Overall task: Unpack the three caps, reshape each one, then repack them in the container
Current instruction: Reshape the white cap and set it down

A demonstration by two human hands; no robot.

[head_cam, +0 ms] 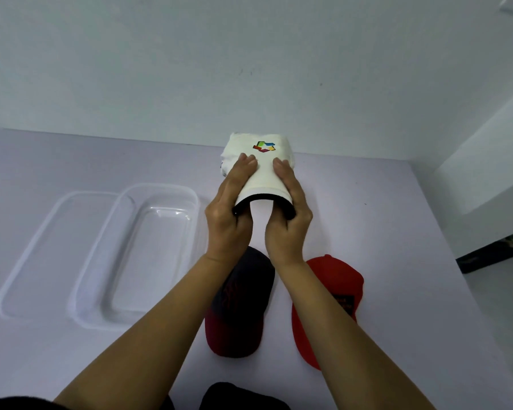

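A white cap (264, 161) with a multicoloured logo is held above the table, its brim bent into a curve with a black underside showing. My left hand (228, 214) grips the brim's left edge and my right hand (288, 217) grips the right edge. Below my forearms on the table lie a dark navy cap (243, 306) with a maroon brim and, to its right, a red cap (329, 297). Left of my hands stands a clear plastic container (137, 255), with nothing in it.
The clear lid (42, 255) lies flat beside the container on its left. A white wall rises behind the table's far edge. The table's right edge drops to a floor with a dark object (492, 255). My dark-clothed knees (240, 398) show at the bottom.
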